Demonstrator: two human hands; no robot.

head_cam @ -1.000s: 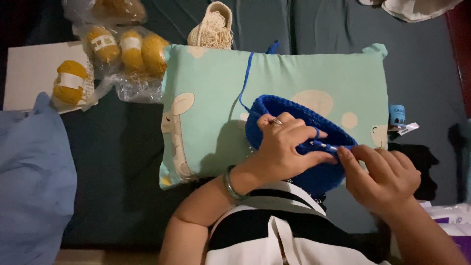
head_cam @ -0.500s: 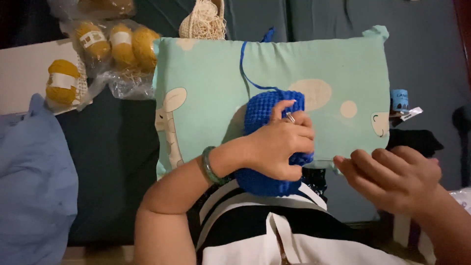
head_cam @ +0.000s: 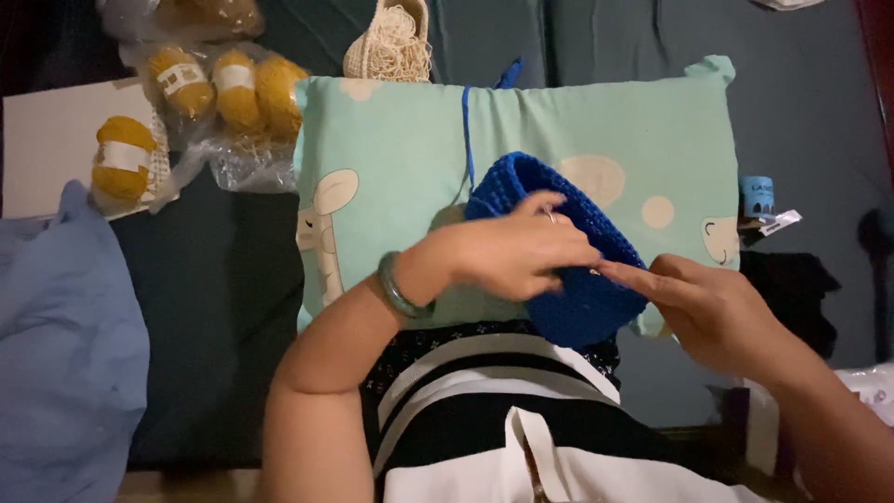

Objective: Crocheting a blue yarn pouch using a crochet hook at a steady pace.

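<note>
The left hand point(head_cam: 507, 256) is curled closed over the near rim of a blue crocheted piece point(head_cam: 568, 251), thumb and fingers pinching its edge, a ring showing on one finger and a green bangle point(head_cam: 399, 289) on the wrist. The right hand point(head_cam: 712, 307) comes in from four o'clock with its fingers stretched out and close together, the fingertips point(head_cam: 615, 270) touching the same rim right beside the left hand; whether it has a hook or needle pinched there cannot be told.

The crocheted piece is a bowl-like tube lying on a mint-green pillow point(head_cam: 391, 149), directly between the two hands, so both are equally near it, the left covering more of it. Its long axis runs from about ten o'clock to four o'clock, the open mouth tipped toward ten o'clock and the closed, heavier end hanging toward the person's striped shirt point(head_cam: 484, 391) at six o'clock. A blue strand of yarn point(head_cam: 466, 130) leads straight from the piece toward twelve o'clock, over the pillow's far edge.

Farther out, at ten o'clock, yellow yarn balls point(head_cam: 233, 88) sit in a clear plastic bag, with one more yellow yarn ball point(head_cam: 123, 168) on a white board. A cream net bag point(head_cam: 391, 42) lies at twelve o'clock, a small blue spool point(head_cam: 757, 196) at three o'clock, and a light-blue cloth point(head_cam: 65, 345) at eight o'clock.
</note>
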